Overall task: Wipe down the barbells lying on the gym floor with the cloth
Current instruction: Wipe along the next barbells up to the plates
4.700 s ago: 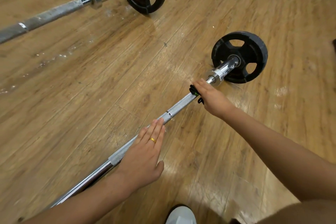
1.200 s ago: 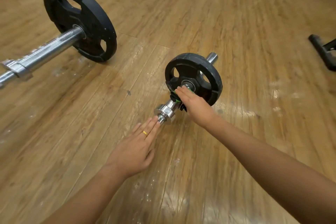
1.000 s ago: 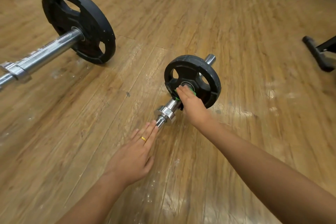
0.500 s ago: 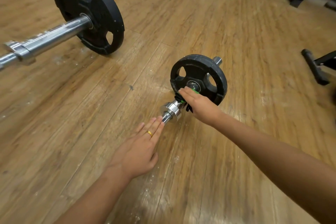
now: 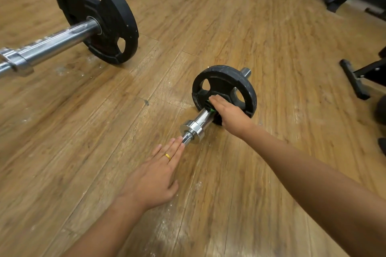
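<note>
No text, number, brand or label can be read anywhere, neither on the small weight plate (image 5: 224,81) nor on the large weight plate (image 5: 104,12).

Warm, even overhead light; pale glare sheens the glossy brown wooden plank floor (image 5: 167,233) below the right hand's grip (image 5: 228,115), fisheye bend and blur soften edges beyond.

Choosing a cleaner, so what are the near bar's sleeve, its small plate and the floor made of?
Sleeve: shiny metal, probably chromed steel, given mirror-like reflections. Small plate: matte black, scuffed rim, likely rubber-coated. Floor: wood-grain planks with seams and glossy patches; wood or laminate, unclear.
</note>
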Motion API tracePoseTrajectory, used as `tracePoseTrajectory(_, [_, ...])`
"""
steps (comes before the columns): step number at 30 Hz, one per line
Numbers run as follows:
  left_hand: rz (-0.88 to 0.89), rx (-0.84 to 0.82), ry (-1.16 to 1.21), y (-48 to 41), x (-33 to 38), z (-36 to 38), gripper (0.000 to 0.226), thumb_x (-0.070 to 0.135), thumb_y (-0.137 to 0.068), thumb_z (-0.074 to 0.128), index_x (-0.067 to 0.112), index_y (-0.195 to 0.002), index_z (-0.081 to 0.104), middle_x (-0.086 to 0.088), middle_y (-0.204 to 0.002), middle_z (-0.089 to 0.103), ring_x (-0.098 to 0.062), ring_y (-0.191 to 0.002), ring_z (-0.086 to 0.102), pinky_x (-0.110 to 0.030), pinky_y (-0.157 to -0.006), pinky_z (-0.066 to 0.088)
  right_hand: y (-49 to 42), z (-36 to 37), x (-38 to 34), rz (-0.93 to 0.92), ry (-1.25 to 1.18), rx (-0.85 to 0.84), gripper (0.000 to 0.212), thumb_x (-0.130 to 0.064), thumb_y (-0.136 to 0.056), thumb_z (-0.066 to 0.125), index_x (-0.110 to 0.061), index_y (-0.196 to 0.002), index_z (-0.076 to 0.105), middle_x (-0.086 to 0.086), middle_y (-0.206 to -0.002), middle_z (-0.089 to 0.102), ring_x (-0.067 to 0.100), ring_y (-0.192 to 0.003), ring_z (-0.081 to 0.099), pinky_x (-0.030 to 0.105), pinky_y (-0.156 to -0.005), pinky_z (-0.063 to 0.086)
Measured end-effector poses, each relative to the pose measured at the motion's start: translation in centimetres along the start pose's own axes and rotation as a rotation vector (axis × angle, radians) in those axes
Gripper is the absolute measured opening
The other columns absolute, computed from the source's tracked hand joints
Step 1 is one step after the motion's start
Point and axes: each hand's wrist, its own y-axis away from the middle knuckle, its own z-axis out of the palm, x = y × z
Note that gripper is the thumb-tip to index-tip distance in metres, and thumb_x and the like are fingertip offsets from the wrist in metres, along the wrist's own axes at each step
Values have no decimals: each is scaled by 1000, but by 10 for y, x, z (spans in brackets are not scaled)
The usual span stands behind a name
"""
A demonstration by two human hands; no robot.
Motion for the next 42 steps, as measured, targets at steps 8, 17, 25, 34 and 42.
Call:
tracePoseTrajectory(8, [-7, -5, -23, -3, 0, 0, 89, 45, -87, 40, 13, -160, 1, -5, -167, -7, -18, -154, -3, -38, -121, -3, 22, 17, -6, -33, -36, 27, 85, 12, -91, 54, -16, -160, 15, 1, -167, 13, 15, -152, 14, 22, -115, 8])
tracePoseTrajectory(17, [-33, -36, -34, -2, 3, -1, 90, 45, -84, 44, 11, -160, 10, -6, -168, 3, -19, -154, 6, -32, -121, -4, 26, 14, -4, -114, -28, -41, 86, 11, -91, 54, -20, -160, 14, 1, -167, 14, 14, -152, 14, 32, -122, 17])
tracePoseTrajectory(25, [-32, -14, -33, 0, 9, 0, 90, 46, -85, 44, 11, -160, 10, -6, -168, 2, -17, -154, 3, -38, -124, 9, 33, 34, -16, 73, -115, 89, 82, 10, -93, 53, -18, -160, 15, 0, -167, 12, 12, -152, 11, 31, -120, 13])
tracePoseTrajectory(34, [-14, 2, -47, 0, 18, 3, 88, 44, -85, 44, 8, -160, 13, -8, -167, 3, -19, -154, 4, -38, -120, 5, 24, 18, 0, -22, -44, 10, 81, 10, -91, 55, -19, -159, 22, -2, -165, 20, 11, -152, 10, 31, -122, 10])
tracePoseTrajectory(42, [2, 39, 47, -2, 23, 8, 88, 35, -90, 44, 16, -158, -9, 0, -166, -16, -12, -150, -17, -30, -119, -9, 20, 7, 4, -14, -33, -45, 75, 5, -95, 54, -21, -158, 24, -2, -165, 22, 12, -153, 10, 39, -125, 17])
